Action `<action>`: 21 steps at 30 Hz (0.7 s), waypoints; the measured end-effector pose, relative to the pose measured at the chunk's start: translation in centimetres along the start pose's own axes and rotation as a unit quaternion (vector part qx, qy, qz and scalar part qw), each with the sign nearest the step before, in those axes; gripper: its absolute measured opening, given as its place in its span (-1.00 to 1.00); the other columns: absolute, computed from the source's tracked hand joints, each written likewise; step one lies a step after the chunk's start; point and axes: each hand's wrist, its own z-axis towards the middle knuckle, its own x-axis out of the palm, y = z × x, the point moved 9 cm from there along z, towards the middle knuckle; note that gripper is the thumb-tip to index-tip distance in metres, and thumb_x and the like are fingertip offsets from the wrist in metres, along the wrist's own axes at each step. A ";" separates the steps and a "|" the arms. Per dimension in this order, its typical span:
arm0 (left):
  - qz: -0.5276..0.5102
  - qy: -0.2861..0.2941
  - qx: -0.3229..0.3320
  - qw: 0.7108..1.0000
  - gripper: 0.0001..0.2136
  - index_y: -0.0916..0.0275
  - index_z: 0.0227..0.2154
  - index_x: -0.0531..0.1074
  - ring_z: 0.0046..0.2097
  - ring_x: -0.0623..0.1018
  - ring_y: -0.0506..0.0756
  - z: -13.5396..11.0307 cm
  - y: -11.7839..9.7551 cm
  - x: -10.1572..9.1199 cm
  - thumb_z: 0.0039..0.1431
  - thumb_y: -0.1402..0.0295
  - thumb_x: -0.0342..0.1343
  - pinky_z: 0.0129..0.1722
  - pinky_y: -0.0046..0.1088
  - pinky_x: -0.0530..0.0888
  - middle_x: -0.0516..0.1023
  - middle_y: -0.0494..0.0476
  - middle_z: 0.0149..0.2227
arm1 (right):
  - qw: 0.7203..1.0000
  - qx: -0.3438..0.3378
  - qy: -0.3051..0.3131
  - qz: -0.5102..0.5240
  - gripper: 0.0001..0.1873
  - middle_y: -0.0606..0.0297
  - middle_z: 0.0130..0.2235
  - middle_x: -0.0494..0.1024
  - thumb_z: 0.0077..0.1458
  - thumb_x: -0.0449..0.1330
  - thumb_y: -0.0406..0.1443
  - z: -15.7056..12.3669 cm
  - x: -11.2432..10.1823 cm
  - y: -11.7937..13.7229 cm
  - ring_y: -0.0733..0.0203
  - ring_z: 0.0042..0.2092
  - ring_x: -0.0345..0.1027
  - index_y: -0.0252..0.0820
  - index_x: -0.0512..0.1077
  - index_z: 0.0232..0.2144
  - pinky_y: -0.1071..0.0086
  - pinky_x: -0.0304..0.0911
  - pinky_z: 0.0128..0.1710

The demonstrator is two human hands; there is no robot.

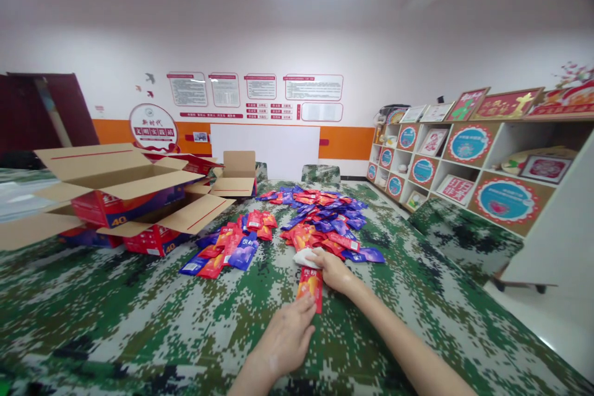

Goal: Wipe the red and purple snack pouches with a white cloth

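A red pouch (310, 286) with orange fruit printed on it lies flat on the camouflage tablecloth, right in front of me. My left hand (288, 329) rests its outstretched fingers on the pouch's near end, thumb apart from them. Over the far end, my right hand (328, 267) is closed on a white cloth (306, 257), which touches or lies just above the pouch. Just beyond is a large heap of red and purple-blue pouches (320, 216). To the left of the heap sits a smaller pile of similar pouches (229, 246).
Open cardboard boxes (130, 198) crowd the left side, their flaps spread outward. A smaller open box (236, 174) stands behind them. Camouflage-covered chairs (321, 173) are at the far edge. White shelving (494, 154) and another camouflage-covered seat (464, 238) stand along the right.
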 end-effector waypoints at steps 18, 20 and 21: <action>-0.008 0.017 0.002 1.000 -0.53 0.14 0.14 0.20 0.17 0.29 0.13 0.3 0.2 0.4 0.12 0.43 -0.07 0.17 -0.28 0.24 0.24 0.10 0.19 | 0.992 -0.029 0.081 -0.088 -0.51 -0.03 0.16 0.26 0.07 0.00 -0.38 -2.4 4.0 0.0 -0.04 0.17 0.12 -0.25 0.30 0.09 0.09 0.01 0.16; -0.004 0.014 -0.002 1.000 -0.55 0.13 0.12 0.22 0.17 0.28 0.13 0.2 0.4 0.6 0.14 0.41 -0.06 0.17 -0.28 0.24 0.25 0.10 0.18 | 0.992 -0.003 0.067 -0.111 -0.53 -0.08 0.12 0.31 0.09 -0.05 -0.42 -0.9 3.9 -1.2 -0.05 0.13 0.17 -0.31 0.33 0.06 0.09 0.05 0.13; -0.004 0.010 -0.003 1.000 -0.56 0.14 0.11 0.23 0.17 0.28 0.13 0.2 0.4 0.6 0.14 0.41 -0.06 0.17 -0.29 0.24 0.26 0.10 0.18 | 0.991 0.007 0.062 -0.119 -0.52 -0.08 0.11 0.32 0.08 -0.06 -0.44 -0.4 3.9 -1.7 -0.05 0.12 0.19 -0.31 0.34 0.05 0.09 0.06 0.13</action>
